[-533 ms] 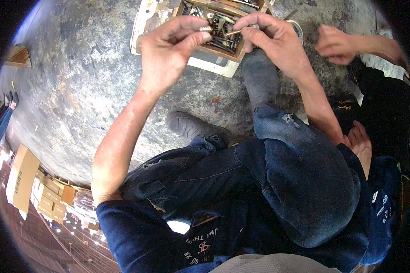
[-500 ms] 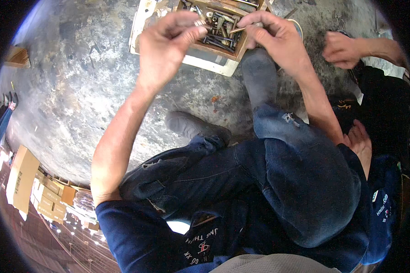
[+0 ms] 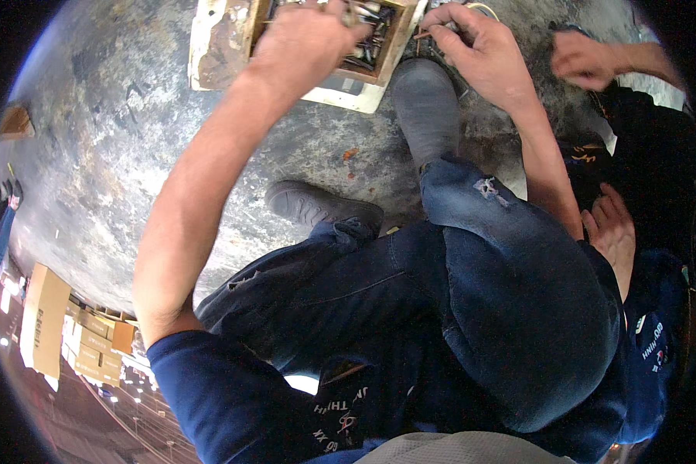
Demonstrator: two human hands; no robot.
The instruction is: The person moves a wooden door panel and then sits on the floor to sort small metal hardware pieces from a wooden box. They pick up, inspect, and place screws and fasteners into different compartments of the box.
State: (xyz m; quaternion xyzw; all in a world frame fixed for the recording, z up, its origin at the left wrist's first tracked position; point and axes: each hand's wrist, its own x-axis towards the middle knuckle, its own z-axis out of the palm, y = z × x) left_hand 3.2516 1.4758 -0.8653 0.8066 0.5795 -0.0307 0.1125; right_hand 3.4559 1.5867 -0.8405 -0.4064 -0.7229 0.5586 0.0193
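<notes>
At the top of the view, a wooden box (image 3: 398, 48) holds a jumble of small dark and brassy metal pieces (image 3: 373, 37). My left hand (image 3: 309, 35) reaches down over this box, its fingertips among the pieces. Motion smears those fingers, so whether they grip anything cannot be made out. Just right of the box, above my shoe, my right hand (image 3: 479, 54) is closed in a pinch. A thin copper-coloured rod (image 3: 423, 35) sticks out to the left from between its thumb and forefinger.
Under the box lies a worn white slab (image 3: 356, 99) on the stained floor (image 3: 116, 170). My grey shoes (image 3: 425, 104) stand near it. Close on my right are another person's fist (image 3: 584, 60) and open hand (image 3: 612, 232). Cardboard boxes (image 3: 93, 348) are stacked far left.
My left hand has gone from holding a small piece above the box to reaching into it. My right hand has moved off the box's edge, still pinching the rod. The view has shifted slightly.
</notes>
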